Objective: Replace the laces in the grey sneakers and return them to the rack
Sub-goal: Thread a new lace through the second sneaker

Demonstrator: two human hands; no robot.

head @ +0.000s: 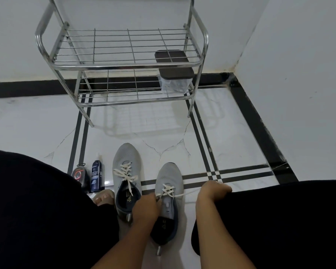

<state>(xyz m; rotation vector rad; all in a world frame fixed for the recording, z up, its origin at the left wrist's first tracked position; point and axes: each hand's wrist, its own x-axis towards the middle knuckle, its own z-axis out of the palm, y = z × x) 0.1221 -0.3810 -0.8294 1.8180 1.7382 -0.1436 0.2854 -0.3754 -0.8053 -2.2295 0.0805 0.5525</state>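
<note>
Grey mesh and cream lace fill the near floor: the right sneaker [168, 202] lies closest, its heel toward the person, and it is only part-laced. The cream lace [168, 189] crosses the lower eyelets in a few rows, while the upper eyelets beside the tongue look bare.

The left hand [145, 209] sits just left of this sneaker's tongue, fingers curled and pinching one lace end at the collar. The right hand [211, 191] is to the right of the same sneaker, apart from it, fingers bent over; a thin lace strand runs from the eyelets toward it, so it seems to be drawing the other end taut, though the grip itself is hidden behind the knuckles.

Just left of the right sneaker, and reaching a little farther out, stands the left sneaker [126, 171]. It looks finished: cream lace crossed up the whole front, with the ends hanging loosely into the opening rather than tied in a clear bow. Left of it stand a dark spray bottle [96, 176] and a small round tin [78, 174].

Well beyond the sneakers, against the wall, stands the steel rack [122, 64]. Both tiers are wire grids with no shoes on them; a clear box with a dark lid [175, 74] sits at the right end of the lower tier.

So I judge the work past halfway: one shoe threaded, the second needing its top rows and tightening, then both carried to the rack.
</note>
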